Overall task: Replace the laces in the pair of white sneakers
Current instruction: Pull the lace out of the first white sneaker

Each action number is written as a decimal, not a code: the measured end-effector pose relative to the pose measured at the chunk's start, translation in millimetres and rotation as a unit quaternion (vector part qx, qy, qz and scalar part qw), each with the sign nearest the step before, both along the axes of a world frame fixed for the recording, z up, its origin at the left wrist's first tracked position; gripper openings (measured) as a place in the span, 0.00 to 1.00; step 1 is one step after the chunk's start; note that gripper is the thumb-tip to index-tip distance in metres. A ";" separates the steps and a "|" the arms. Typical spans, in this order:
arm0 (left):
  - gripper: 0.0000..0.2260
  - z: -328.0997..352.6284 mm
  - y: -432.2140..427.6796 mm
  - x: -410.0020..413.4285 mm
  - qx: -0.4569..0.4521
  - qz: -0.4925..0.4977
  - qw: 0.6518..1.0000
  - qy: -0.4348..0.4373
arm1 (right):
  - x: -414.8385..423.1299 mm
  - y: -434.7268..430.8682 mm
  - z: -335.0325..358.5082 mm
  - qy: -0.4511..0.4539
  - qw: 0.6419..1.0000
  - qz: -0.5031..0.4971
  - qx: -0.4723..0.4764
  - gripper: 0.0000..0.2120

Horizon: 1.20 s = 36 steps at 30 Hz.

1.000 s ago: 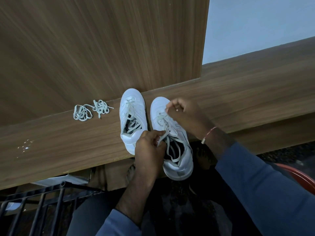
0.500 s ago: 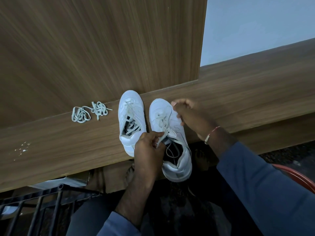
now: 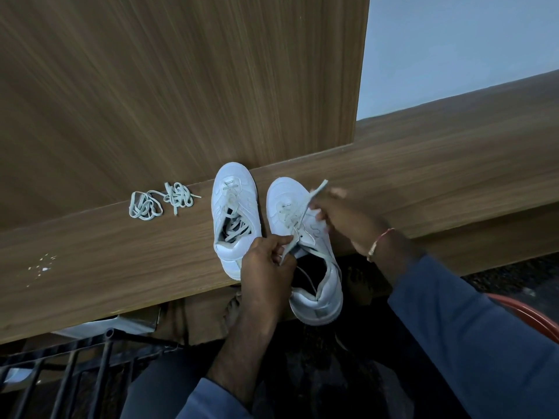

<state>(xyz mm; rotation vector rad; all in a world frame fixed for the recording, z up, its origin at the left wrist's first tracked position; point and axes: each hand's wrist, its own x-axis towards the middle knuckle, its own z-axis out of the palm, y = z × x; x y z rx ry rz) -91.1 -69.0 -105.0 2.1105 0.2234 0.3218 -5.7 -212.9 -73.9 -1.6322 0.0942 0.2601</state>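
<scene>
A black rack [image 3: 139, 339] sits below the wooden ledge [image 3: 106, 261].

A wooden counter [image 3: 423, 182] is carrying two white shoes side by side: a left sneaker [image 3: 234, 213] and a right sneaker [image 3: 317, 240], its heel overhanging the near edge. Loose laces [image 3: 160, 201] are lying left of them, with white specks [image 3: 42, 264] farther left.

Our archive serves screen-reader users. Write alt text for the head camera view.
A person's left hand and right hand each pinch part of the lace on a white sneaker overhanging a wooden ledge. A second laced sneaker stands beside it, with loose laces further left.
</scene>
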 end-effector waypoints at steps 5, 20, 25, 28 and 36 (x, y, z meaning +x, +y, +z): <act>0.12 0.9 0.2 0.2 0.006 0.001 1.000 -0.002 | -18.9 5.4 -7.2 -0.194 0.948 0.118 -0.223 0.05; 0.12 0.2 0.0 0.2 -0.010 -0.004 1.000 0.005 | -13.1 5.7 -7.3 -0.202 0.941 0.118 -0.244 0.09; 0.13 1.9 -0.2 -1.4 -0.021 -0.009 1.000 0.011 | 12.3 -2.7 -0.3 -0.052 0.984 -0.143 0.093 0.09; 0.13 0.9 0.3 0.2 -0.021 -0.010 1.000 0.012 | 15.0 -14.5 -2.5 -0.015 0.995 -0.089 0.033 0.13; 0.13 2.3 0.5 -1.0 -0.018 -0.009 1.000 0.009 | 4.5 1.3 4.9 -0.071 0.993 -0.077 0.061 0.05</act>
